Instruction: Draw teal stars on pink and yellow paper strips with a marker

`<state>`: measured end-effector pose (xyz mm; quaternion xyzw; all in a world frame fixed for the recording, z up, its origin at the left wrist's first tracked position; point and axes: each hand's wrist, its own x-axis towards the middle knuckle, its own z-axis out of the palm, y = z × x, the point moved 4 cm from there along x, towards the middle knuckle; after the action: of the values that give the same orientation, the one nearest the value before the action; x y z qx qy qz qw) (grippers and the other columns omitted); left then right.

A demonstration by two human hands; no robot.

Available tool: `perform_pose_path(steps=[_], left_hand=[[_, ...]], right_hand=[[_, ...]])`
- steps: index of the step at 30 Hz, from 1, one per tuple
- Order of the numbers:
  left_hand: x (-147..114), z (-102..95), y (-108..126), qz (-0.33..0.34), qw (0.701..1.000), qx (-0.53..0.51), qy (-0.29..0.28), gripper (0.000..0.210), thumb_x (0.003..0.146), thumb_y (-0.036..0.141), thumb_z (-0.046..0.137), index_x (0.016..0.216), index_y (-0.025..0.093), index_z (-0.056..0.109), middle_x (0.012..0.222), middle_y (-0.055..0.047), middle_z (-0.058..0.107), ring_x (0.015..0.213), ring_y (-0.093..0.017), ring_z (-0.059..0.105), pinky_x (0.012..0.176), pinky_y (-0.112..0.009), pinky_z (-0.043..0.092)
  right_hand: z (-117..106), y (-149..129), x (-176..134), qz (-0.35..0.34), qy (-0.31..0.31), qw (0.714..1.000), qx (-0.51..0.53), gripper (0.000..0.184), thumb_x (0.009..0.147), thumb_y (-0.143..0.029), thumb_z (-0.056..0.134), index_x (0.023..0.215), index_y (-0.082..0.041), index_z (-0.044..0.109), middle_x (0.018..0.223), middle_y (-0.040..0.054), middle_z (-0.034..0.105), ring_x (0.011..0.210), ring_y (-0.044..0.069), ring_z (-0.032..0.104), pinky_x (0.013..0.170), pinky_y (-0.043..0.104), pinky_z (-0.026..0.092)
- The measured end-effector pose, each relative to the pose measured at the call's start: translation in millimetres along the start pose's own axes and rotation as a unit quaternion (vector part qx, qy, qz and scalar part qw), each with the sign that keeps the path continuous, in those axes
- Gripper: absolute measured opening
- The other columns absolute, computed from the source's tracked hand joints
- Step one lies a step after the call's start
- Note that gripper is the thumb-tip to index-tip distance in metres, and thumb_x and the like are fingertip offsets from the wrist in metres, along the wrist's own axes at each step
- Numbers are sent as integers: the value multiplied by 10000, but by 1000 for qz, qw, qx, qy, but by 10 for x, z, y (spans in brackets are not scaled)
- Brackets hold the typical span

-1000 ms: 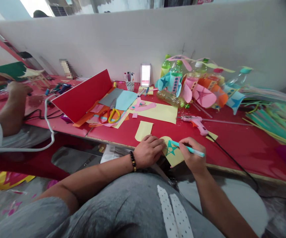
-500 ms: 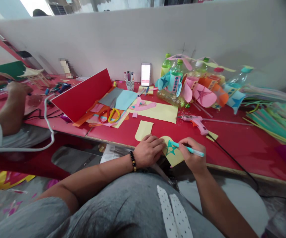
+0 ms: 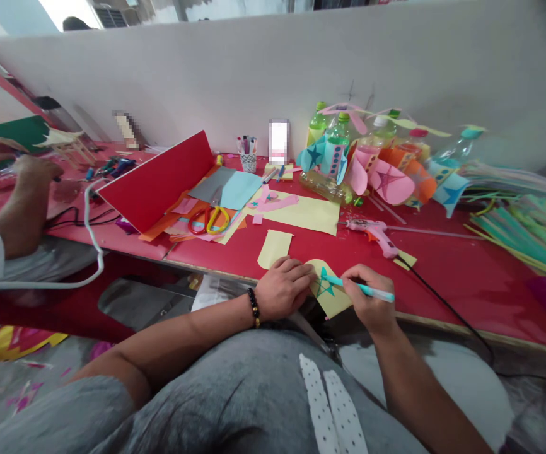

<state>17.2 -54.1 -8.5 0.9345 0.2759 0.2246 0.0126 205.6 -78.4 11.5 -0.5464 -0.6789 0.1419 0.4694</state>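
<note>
Head view, slim marker (image 3: pixel 372 291), star-inked paper (image 3: pixel 333 304)

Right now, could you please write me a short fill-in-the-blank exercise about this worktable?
1. The right hand holds a turquoise marker to yellow paper that bears a drawn ____.
2. The body of the glue gun is ____.
3. The scissors have one red handle and one ____ handle.

Missing words: star; pink; yellow

My red tabletop (image 3: pixel 462 274) carries a yellow paper cutout (image 3: pixel 275 248) mid-frame, a glue gun (image 3: pixel 377 233) right of centre, plastic bottles (image 3: pixel 338 133) upper right.
</note>
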Motion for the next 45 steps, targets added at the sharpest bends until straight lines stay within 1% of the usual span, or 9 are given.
perform_pose_path(steps=[12,14,16,20,24,28,36,41,45], left_hand=[[-2,7,-5,-4,1000,-4,-12,336,960,250,442,1263,174,565,1321,-78,589,1118,-242,517,994,-439,390],[-3,7,-6,-1,1000,-5,-10,334,963,255,440,1261,171,566,1327,-74,585,1119,-245,516,998,-441,387],[-4,3,-9,2,1000,-7,-4,332,968,260,438,1261,170,566,1330,-73,582,1123,-244,516,1007,-442,382],[0,-7,-13,1,1000,-11,-3,333,981,259,428,1275,181,564,1323,-75,584,1152,-238,504,1041,-443,364],[8,-15,-17,-19,1000,-1,-15,333,976,304,453,1262,195,585,1264,-90,593,1121,-248,507,1066,-471,340],[4,-16,2,-21,999,5,-31,382,982,330,447,1330,193,525,1214,-90,614,1077,-243,533,1097,-513,293],[19,-55,13,-44,998,12,-54,352,977,362,481,1289,208,529,1383,-65,543,1248,-265,449,1146,-566,188],[70,-86,9,-72,994,29,-70,357,969,376,495,1300,244,523,1378,-41,528,1242,-282,423,1129,-595,211],[122,-94,-15,-102,991,53,-67,365,944,382,537,1287,258,534,1304,-43,555,1208,-290,433,1134,-596,202]], right_hand=[[-9,-30,-8,-6,7,999,38,134,755,-176,618,623,-194,607,528,-39,540,483,107,480,495,258,350],[-52,-9,-20,9,42,997,60,126,765,-178,623,640,-193,623,545,-33,555,495,112,503,495,256,366],[-126,42,-27,32,108,990,90,91,805,-201,606,727,-191,652,601,-20,590,540,128,555,522,257,414],[-234,175,-6,69,234,957,156,126,858,-259,579,920,-181,656,717,4,638,599,145,617,563,275,484],[-195,260,50,82,273,935,210,185,873,-314,571,967,-173,643,783,32,681,596,135,624,530,261,485],[-109,298,67,96,262,931,236,232,876,-373,587,973,-171,649,811,50,709,579,138,642,500,253,485],[-14,348,52,147,195,938,247,288,849,-416,647,1035,-196,659,844,50,727,633,160,693,518,251,545],[33,339,44,186,139,945,232,316,832,-422,676,1065,-209,659,908,56,723,744,166,713,584,235,583],[63,307,13,207,115,942,239,336,839,-440,663,1089,-216,639,928,57,711,754,169,710,555,229,588]])
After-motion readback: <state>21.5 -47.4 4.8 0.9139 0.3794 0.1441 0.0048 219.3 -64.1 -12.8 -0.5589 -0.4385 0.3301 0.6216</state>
